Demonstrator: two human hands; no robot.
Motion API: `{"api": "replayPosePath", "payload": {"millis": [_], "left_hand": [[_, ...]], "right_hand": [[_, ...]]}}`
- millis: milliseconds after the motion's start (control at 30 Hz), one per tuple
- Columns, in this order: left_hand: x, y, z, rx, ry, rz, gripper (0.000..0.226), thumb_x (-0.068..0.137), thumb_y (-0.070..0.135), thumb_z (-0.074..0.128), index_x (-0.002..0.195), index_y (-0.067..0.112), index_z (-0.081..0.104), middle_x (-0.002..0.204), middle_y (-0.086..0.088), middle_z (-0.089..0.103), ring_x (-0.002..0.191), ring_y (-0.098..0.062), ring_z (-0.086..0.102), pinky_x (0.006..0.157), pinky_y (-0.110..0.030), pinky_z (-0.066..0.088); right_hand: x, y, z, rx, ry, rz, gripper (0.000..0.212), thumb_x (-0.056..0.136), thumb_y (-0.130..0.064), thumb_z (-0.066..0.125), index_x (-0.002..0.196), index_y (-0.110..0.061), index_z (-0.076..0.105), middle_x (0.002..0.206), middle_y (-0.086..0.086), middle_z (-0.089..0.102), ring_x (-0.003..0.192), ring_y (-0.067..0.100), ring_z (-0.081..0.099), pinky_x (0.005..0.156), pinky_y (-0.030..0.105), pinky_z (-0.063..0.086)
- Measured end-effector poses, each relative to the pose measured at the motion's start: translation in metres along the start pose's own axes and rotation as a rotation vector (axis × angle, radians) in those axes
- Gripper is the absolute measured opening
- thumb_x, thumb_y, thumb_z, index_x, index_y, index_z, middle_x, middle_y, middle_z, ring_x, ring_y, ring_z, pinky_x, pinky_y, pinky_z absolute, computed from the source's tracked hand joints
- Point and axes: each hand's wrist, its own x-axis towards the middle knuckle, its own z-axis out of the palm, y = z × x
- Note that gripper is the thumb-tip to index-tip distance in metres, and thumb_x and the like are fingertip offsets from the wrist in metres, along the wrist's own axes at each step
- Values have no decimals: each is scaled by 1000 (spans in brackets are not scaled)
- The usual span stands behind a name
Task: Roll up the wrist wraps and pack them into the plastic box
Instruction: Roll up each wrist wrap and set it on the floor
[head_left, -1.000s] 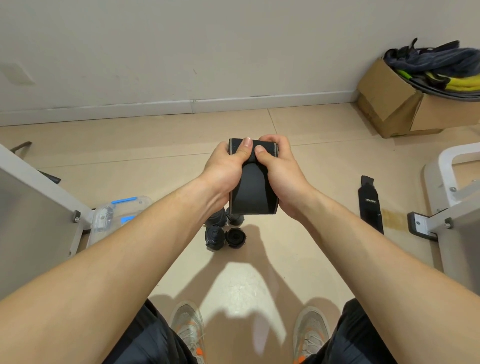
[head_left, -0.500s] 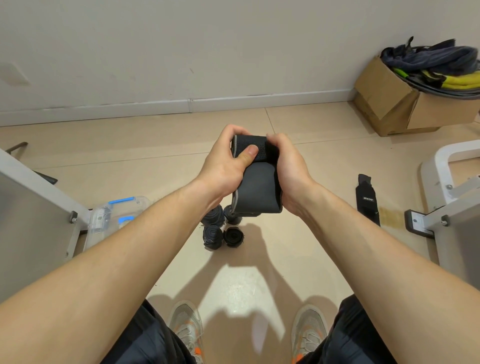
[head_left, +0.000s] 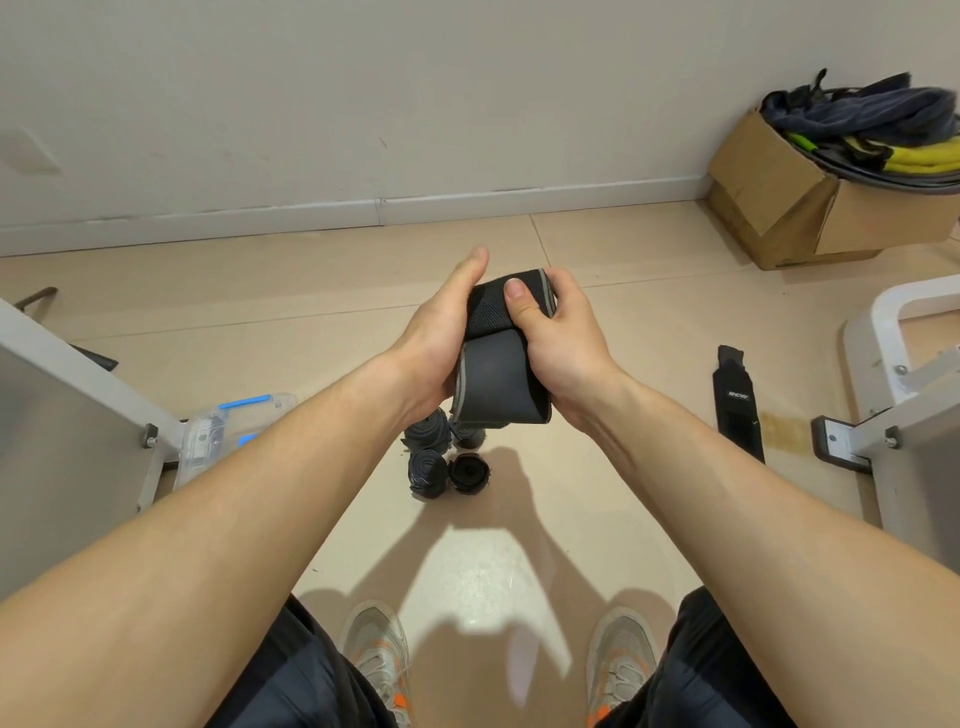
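Head view looks down on a job that seems about midway. Both hands hold one wrist wrap (head_left: 500, 387) up in front of the body, partly rolled: its upper end is wound into a thick coil of black mesh-like fabric, and a broad, smooth dark grey tail with a paler edge hangs below. The right hand (head_left: 563, 345) has its grip clenched on the coil, thumb pressed flat on the mesh. The left hand (head_left: 434, 340) lies against the coil's other side with its thumb straight up; its fingers are hidden behind the fabric, so I cannot tell whether that grip is closed. On the tiled floor (head_left: 597, 244) below sit four finished rolls (head_left: 428, 470) in a tight cluster, stubby cylinders showing spiral ends. One more strap (head_left: 737, 405) lies flat and not yet rolled well off to the right, a long black band with small white lettering. Nothing appears packed yet: the plastic box (head_left: 205, 441), clear with blue latches, sits on the floor to the left, half hidden behind a pale metal frame (head_left: 78, 364). Left to do, by my reading: finish this coil, roll the flat strap, then load all the rolls.
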Motion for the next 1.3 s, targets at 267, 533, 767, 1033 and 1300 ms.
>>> {"api": "replayPosePath", "payload": {"millis": [267, 533, 767, 1033, 1300], "left_hand": [[0, 0, 1, 38, 101, 131, 47, 99, 44, 62, 126, 6, 57, 114, -19, 71, 84, -32, 72, 80, -59, 59], [6, 0, -4, 49, 124, 219, 21, 99, 23, 67, 118, 22, 57, 100, -13, 68, 79, -29, 66, 70, -43, 59], [6, 0, -3, 98, 106, 286, 20, 96, 11, 69, 100, 26, 57, 87, -11, 65, 73, -26, 63, 59, -32, 53], [-7, 11, -5, -97, -63, 37, 12, 99, 23, 57, 107, 15, 64, 92, -8, 68, 72, -21, 70, 58, -29, 57], [-4, 9, -8, -46, 12, 60, 47, 101, 40, 60, 131, 4, 61, 108, -14, 74, 84, -27, 74, 65, -34, 62]], "right_hand": [[-2, 4, -1, 75, -19, 8, 12, 101, -25, 64, 110, -26, 57, 99, 1, 69, 88, 17, 67, 83, 42, 57], [1, 4, 3, 71, -22, 168, 25, 101, -33, 63, 117, -14, 63, 111, 9, 74, 104, 29, 73, 92, 55, 58], [1, -5, 2, 77, -39, 145, 79, 73, -74, 63, 116, -8, 66, 107, 13, 76, 99, 33, 75, 89, 57, 60], [2, -5, 1, 43, -17, 79, 46, 89, -53, 60, 112, -13, 63, 104, 8, 72, 97, 27, 72, 92, 58, 57], [3, -2, 2, 64, -86, 36, 23, 93, -42, 59, 106, -22, 58, 103, 5, 67, 95, 21, 66, 95, 54, 55]]}}
